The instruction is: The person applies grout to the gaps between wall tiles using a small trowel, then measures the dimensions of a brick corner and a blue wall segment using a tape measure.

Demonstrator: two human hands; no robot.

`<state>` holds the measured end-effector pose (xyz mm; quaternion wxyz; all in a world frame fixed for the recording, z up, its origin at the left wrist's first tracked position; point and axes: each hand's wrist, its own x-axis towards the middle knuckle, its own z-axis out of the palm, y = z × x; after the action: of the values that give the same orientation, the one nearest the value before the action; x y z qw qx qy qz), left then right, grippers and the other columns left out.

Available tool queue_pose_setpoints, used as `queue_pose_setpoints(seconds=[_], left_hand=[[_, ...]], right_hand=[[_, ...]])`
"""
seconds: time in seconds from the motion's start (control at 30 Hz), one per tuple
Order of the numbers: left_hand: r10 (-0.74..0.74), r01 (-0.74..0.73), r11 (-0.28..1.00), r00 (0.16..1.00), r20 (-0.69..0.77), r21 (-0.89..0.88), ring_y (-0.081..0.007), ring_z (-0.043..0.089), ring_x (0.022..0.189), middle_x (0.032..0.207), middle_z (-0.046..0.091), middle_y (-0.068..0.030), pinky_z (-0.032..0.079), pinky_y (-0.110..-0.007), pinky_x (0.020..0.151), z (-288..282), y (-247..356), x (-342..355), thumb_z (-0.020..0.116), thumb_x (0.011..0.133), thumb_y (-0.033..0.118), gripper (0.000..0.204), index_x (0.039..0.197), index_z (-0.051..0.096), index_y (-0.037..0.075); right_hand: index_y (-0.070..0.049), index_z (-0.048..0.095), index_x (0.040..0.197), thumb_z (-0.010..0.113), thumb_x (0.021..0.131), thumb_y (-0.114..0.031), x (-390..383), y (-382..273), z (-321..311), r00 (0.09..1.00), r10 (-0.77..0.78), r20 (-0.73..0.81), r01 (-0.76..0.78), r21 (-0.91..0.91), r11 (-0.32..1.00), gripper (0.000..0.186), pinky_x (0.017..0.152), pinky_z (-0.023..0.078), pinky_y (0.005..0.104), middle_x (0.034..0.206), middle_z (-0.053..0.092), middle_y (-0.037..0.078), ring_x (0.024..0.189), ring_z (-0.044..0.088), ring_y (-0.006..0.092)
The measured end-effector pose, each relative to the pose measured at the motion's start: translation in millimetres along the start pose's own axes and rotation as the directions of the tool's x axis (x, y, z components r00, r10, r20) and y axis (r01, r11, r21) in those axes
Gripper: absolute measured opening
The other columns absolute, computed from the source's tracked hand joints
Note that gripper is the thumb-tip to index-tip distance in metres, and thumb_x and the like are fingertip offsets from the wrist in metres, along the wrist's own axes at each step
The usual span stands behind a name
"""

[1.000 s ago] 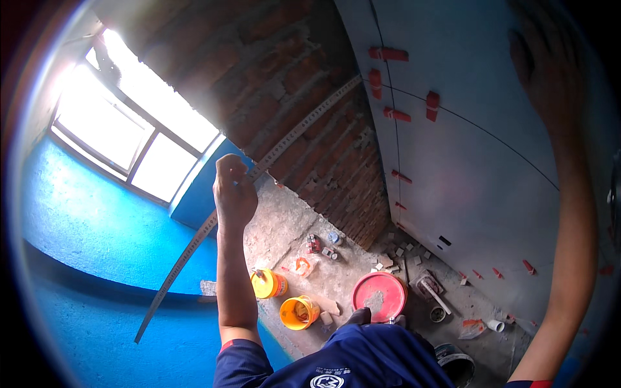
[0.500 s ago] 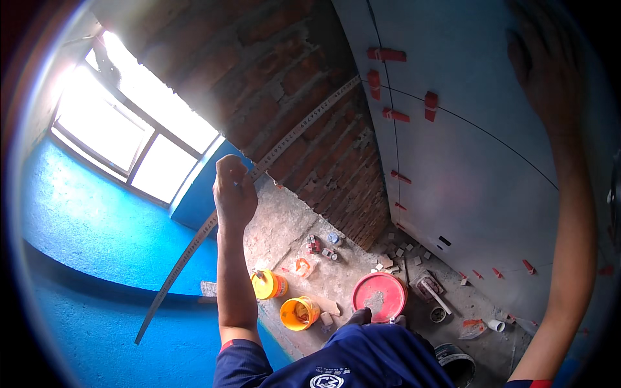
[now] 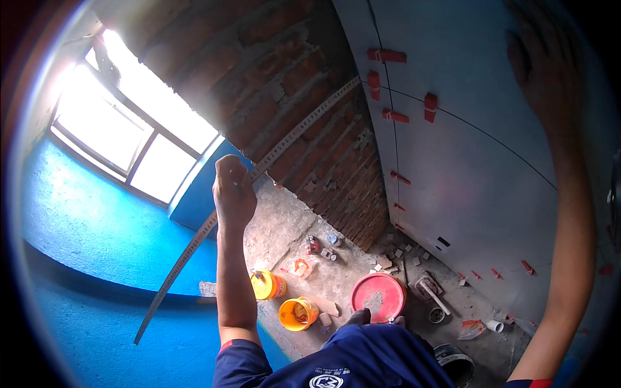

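The left hand (image 3: 235, 194) clenches the measuring strip (image 3: 294, 133), stretched across the brick wall (image 3: 259, 84); it looks light and springy, best pinched by its edges. The right hand (image 3: 551, 71) lies spread against the tiled wall (image 3: 479, 187).

Brt wndw (image 3: 103, 132), blue wall (image 3: 110, 220), brick wall (image 3: 252, 84), grey flr (image 3: 278, 216)

Measuring strip (image 3: 301, 130) before brick wall (image 3: 252, 84); window (image 3: 107, 132) to left; tiled wall (image 3: 472, 187) to right
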<state>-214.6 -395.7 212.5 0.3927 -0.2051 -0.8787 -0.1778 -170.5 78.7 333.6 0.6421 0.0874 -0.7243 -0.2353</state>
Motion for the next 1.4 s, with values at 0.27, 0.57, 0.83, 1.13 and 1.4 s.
queue_pose_setpoints(seconds=[0.27,0.57,0.83,1.13,1.4], left_hand=[[-0.138,0.143,0.987,0.988,0.074,-0.072,-0.0254,0.062,0.076,0.083,0.058,-0.0132,0.049,-0.034,0.069,-3,0,2,0.053,0.075,-0.014,0.03,0.1,0.053,0.003],[-0.25,0.243,0.953,0.968,0.02,0.179,-0.0329,0.062,0.084,0.092,0.061,-0.0122,0.049,-0.039,0.073,-7,18,0,0.059,0.076,-0.004,0.017,0.09,0.062,0.005],[-0.477,0.402,0.811,0.875,0.083,0.424,-0.0338,0.063,0.083,0.084,0.067,-0.0119,0.048,-0.042,0.073,-14,29,6,0.059,0.079,0.015,0.011,0.082,0.067,0.009],[-0.579,0.509,0.784,0.806,0.123,0.355,-0.034,0.064,0.079,0.078,0.067,-0.013,0.048,-0.041,0.072,-12,20,7,0.06,0.08,0.02,0.013,0.085,0.07,0.013],[-0.55,0.474,0.779,0.831,0.084,0.411,-0.0337,0.065,0.079,0.077,0.067,-0.0135,0.047,-0.042,0.072,-13,18,0,0.062,0.083,0.026,0.016,0.085,0.069,0.012]], right_hand=[[-0.012,0.055,0.103,0.053,0.081,-0.024,1,13,17,0.987,-0.103,-0.12,0.091,-0.098,0.991,0.025,0.095,0.031,0.0545,0.113,0.053,0.01,0.113,0.048,0.0301],[-0.011,0.055,0.103,0.055,0.081,-0.025,2,12,15,0.988,-0.116,-0.1,0.104,-0.12,0.987,0.026,0.093,0.033,0.0538,0.112,0.053,0.01,0.112,0.049,0.0303],[-0.011,0.056,0.102,0.054,0.081,-0.021,2,11,11,0.989,-0.11,-0.102,0.099,-0.108,0.989,0.024,0.089,0.036,0.0521,0.113,0.053,0.01,0.111,0.05,0.0307],[-0.005,0.058,0.109,0.061,0.074,-0.011,10,-15,-16,0.994,0.064,0.09,-0.053,-0.121,0.991,0.035,0.108,0.029,0.0512,0.124,0.051,0.011,0.122,0.045,0.0298],[-0.006,0.058,0.106,0.061,0.074,-0.012,9,-12,-10,0.997,0.039,0.071,-0.034,-0.073,0.997,0.033,0.107,0.029,0.0524,0.122,0.051,0.011,0.122,0.045,0.0289]])
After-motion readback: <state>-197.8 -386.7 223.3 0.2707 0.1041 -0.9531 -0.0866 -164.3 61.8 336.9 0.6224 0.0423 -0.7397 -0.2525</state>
